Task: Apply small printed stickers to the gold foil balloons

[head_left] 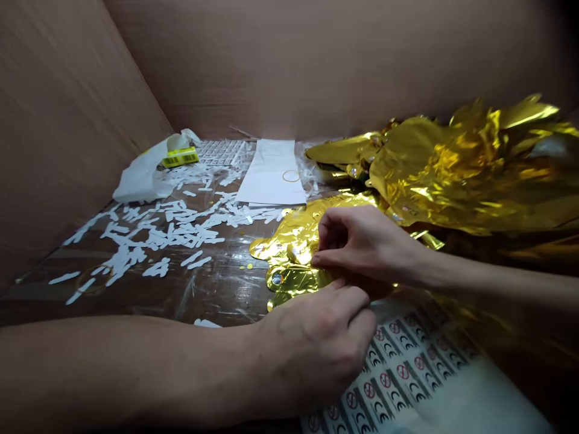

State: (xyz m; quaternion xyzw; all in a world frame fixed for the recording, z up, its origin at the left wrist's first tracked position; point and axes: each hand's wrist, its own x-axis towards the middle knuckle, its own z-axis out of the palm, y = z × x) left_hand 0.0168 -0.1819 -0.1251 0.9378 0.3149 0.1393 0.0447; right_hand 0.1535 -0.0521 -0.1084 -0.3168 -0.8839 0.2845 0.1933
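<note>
- R hand [366,241]: grip nearly shut, thumb and index pinching edge of gold foil balloon [289,238], prob. b/c thin foil is slipping otherwise
- L hand [316,352]: grip mostly closed, fingers [357,304] curling over foil's lower edge, exact hold hidden; seemingly steadying it against R's pinch
- Balloon lying flat on clear plastic film [212,289], btwn both hands, w/ small white bit [292,253] sitting near pinch
- Sticker sheet [398,367] w/ red no-sign marks lying just beside L hand, apparently kept in reach
- Gold foil heap [465,169] sitting behind R wrist, seemingly shoved aside for working room
- White paper scraps [154,238] scattering across film, left of hands
- White paper sheet [271,172] w/ rubber band [291,175] lying further back, near cardboard box wall [67,120]
</note>
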